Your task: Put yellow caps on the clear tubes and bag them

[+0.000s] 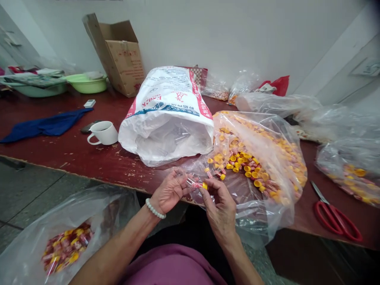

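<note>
Between my two hands, just over the table's front edge, is a clear tube (188, 181) lined up with a red-and-white printed piece (196, 185) that has a yellow cap (204, 186). My left hand (168, 193), with a pale bead bracelet, is closed lightly round the clear tube, palm up. The yellow cap is pinched between the thumb and fingers of my right hand (221, 206). Whether the printed piece is inside the tube or only at its mouth, I cannot tell. Beside my right hand, several yellow-capped pieces (252, 168) spill from a large clear plastic bag (267, 130).
A white woven sack (169, 93) lies with its mouth facing me. Left of it stand a white mug (104, 133), a blue cloth (44, 126) and a cardboard box (124, 63). Red-handled scissors (337, 219) lie at the right. Below left, another plastic bag (109, 208) holds capped pieces.
</note>
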`<state>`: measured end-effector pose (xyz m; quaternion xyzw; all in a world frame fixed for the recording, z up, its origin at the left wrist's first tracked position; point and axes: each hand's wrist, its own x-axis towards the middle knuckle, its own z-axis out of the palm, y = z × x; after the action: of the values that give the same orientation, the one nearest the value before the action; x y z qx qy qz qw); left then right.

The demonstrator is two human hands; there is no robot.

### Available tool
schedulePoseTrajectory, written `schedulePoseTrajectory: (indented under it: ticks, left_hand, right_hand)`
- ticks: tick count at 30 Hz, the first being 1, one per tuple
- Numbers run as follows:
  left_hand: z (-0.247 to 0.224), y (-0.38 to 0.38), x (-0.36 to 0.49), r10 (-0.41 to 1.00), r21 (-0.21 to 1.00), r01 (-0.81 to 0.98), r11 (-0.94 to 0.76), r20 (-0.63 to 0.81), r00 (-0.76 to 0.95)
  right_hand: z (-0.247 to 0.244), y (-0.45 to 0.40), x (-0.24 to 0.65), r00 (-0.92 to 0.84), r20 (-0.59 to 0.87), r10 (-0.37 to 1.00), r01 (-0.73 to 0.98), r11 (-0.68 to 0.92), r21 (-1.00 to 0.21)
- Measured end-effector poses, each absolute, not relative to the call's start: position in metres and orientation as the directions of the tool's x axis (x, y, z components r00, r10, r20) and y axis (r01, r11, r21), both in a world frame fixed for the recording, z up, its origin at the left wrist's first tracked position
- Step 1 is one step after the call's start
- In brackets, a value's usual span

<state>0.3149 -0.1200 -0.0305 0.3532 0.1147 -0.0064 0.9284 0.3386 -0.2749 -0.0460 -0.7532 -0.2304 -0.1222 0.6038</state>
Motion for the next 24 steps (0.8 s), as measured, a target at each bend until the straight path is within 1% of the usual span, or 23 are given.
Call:
schedulePoseTrajectory:
  ticks: [1, 3, 6, 8, 10, 13, 15, 18, 20, 24]
  left_hand:
    - [-0.032, -0.123, 0.312, 0.041, 0.666, 0.12, 0.736, -0.221, 0.974]
    - [-0.035, -0.129, 0.306, -0.036, 0.73, 0.201, 0.654, -0.235, 0.971]
    - [-0.035, -0.134, 0.298, -0.14, 0.856, 0.274, 0.439, -0.236, 0.962]
    - [-0.033, -0.134, 0.296, -0.191, 0.883, 0.284, 0.373, -0.226, 0.955]
    - [-0.031, -0.133, 0.297, -0.226, 0.863, 0.303, 0.404, -0.226, 0.948]
    - [-0.032, -0.131, 0.301, -0.222, 0.807, 0.331, 0.489, -0.252, 0.942]
    - [-0.035, -0.132, 0.304, -0.202, 0.756, 0.368, 0.541, -0.308, 0.93]
    - [-0.036, -0.138, 0.307, -0.21, 0.677, 0.458, 0.576, -0.419, 0.883]
    - [-0.036, -0.142, 0.31, -0.23, 0.644, 0.505, 0.575, -0.465, 0.855]
    - [-0.039, -0.142, 0.315, -0.201, 0.603, 0.516, 0.608, -0.512, 0.835]
  right_hand:
    - [-0.047, -0.275, 0.339, 0.878, 0.442, 0.182, 0.47, -0.162, -0.868]
    - [-0.047, -0.276, 0.341, 0.899, 0.401, 0.176, 0.428, -0.158, -0.89]
    - [-0.045, -0.279, 0.345, 0.895, 0.375, 0.242, 0.419, -0.166, -0.893]
    - [-0.044, -0.281, 0.347, 0.877, 0.392, 0.278, 0.445, -0.163, -0.881]
    - [-0.043, -0.283, 0.349, 0.854, 0.413, 0.317, 0.478, -0.161, -0.863]
    - [-0.043, -0.285, 0.348, 0.805, 0.419, 0.42, 0.525, -0.177, -0.832]
    - [-0.045, -0.284, 0.346, 0.765, 0.433, 0.477, 0.566, -0.178, -0.805]
    - [-0.049, -0.282, 0.344, 0.731, 0.468, 0.497, 0.602, -0.145, -0.785]
    - [-0.053, -0.284, 0.347, 0.775, 0.459, 0.434, 0.566, -0.154, -0.81]
    - [-0.055, -0.306, 0.366, 0.943, 0.305, 0.137, 0.331, -0.261, -0.907]
